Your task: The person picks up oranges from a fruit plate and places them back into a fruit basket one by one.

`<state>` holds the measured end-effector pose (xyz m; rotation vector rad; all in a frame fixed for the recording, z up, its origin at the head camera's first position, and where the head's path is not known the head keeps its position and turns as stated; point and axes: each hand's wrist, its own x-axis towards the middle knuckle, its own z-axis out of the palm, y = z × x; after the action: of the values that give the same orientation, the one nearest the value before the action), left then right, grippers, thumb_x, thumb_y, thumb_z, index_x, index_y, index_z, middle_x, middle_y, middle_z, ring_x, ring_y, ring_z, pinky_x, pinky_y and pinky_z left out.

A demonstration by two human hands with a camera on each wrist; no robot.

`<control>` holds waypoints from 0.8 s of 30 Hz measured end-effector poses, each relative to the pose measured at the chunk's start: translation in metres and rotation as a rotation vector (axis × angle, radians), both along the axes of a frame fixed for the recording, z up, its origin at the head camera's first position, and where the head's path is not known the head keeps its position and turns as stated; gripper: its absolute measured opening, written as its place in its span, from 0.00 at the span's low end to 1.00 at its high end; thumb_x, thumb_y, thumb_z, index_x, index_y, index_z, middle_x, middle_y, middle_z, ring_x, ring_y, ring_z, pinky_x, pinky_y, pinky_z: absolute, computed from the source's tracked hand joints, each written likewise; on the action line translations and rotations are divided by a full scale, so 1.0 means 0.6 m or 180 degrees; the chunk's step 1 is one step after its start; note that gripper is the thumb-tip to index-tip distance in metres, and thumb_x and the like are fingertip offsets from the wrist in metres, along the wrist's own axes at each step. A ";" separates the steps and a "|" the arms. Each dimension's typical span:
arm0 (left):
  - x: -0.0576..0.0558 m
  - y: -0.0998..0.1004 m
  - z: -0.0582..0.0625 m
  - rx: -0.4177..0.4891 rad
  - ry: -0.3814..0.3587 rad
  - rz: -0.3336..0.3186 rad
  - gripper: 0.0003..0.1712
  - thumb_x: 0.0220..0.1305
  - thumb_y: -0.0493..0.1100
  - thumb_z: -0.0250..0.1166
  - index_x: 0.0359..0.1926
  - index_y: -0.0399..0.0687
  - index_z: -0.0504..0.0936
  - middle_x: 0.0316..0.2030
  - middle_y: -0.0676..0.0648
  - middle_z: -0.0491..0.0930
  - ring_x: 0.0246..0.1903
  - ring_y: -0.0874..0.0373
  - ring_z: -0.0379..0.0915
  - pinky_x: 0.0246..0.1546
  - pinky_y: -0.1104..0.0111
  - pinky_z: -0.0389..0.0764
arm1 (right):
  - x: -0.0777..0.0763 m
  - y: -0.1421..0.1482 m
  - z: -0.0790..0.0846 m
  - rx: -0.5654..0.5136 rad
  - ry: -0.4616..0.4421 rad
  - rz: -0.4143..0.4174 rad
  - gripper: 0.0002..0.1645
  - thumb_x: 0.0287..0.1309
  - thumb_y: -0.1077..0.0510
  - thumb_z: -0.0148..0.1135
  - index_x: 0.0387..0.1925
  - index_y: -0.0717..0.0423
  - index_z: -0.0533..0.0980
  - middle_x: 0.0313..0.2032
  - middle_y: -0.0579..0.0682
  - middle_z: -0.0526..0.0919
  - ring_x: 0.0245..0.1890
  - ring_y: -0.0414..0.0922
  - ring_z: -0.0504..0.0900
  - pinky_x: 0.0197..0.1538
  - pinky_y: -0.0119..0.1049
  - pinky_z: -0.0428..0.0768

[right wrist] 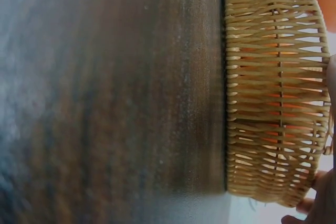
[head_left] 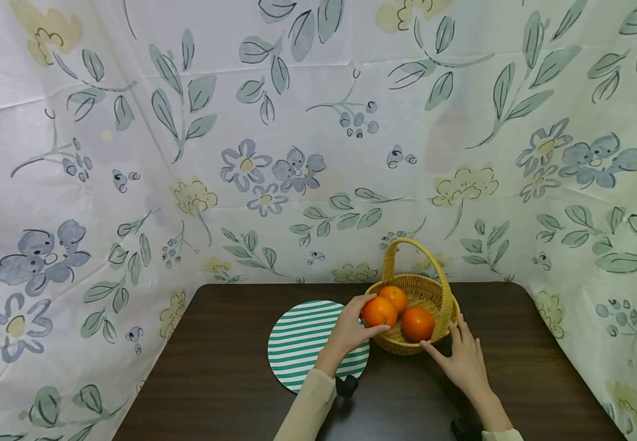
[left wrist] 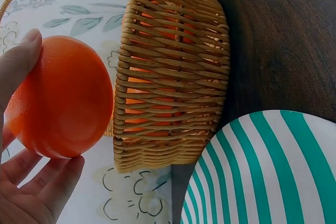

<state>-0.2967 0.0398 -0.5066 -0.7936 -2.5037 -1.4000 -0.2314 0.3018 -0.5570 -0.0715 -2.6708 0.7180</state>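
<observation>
My left hand holds an orange between thumb and fingers at the left rim of a yellow wicker basket. In the left wrist view that orange is beside the basket's rim, apart from the weave. Two more oranges lie inside the basket, one at the back and one at the front right. Spread along the basket's right front side, my right hand touches the rim with its thumb and fingers. The right wrist view shows only part of that hand, next to the wicker wall.
A round placemat with green and white stripes lies left of the basket, partly under my left forearm. Both stand on a dark wooden table. The basket's tall arched handle rises over it. Floral cloth hangs behind and at the sides.
</observation>
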 end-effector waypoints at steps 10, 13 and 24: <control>-0.007 0.011 -0.003 -0.0200 0.0132 0.0020 0.42 0.48 0.64 0.67 0.63 0.56 0.68 0.58 0.56 0.69 0.54 0.60 0.69 0.51 0.63 0.76 | 0.001 0.001 0.000 0.0011 -0.0030 0.0011 0.56 0.50 0.29 0.58 0.64 0.68 0.58 0.69 0.68 0.46 0.65 0.68 0.52 0.60 0.70 0.49; -0.008 0.014 -0.003 -0.0254 0.0169 0.0026 0.42 0.48 0.65 0.67 0.63 0.57 0.68 0.58 0.56 0.69 0.53 0.60 0.70 0.50 0.64 0.77 | 0.001 0.000 -0.002 0.0014 -0.0034 0.0011 0.56 0.50 0.29 0.57 0.64 0.68 0.58 0.69 0.68 0.46 0.65 0.68 0.51 0.60 0.70 0.49; -0.009 0.023 -0.002 -0.0328 0.0135 0.0005 0.42 0.47 0.65 0.67 0.63 0.60 0.68 0.58 0.56 0.70 0.51 0.59 0.72 0.49 0.64 0.78 | -0.001 0.001 -0.006 -0.0011 0.0015 0.0034 0.55 0.50 0.30 0.58 0.64 0.67 0.58 0.69 0.67 0.45 0.65 0.68 0.51 0.59 0.71 0.49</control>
<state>-0.3022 0.0538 -0.5077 -0.8305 -2.5608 -1.2488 -0.2318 0.3021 -0.5607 -0.0564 -2.6674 0.7253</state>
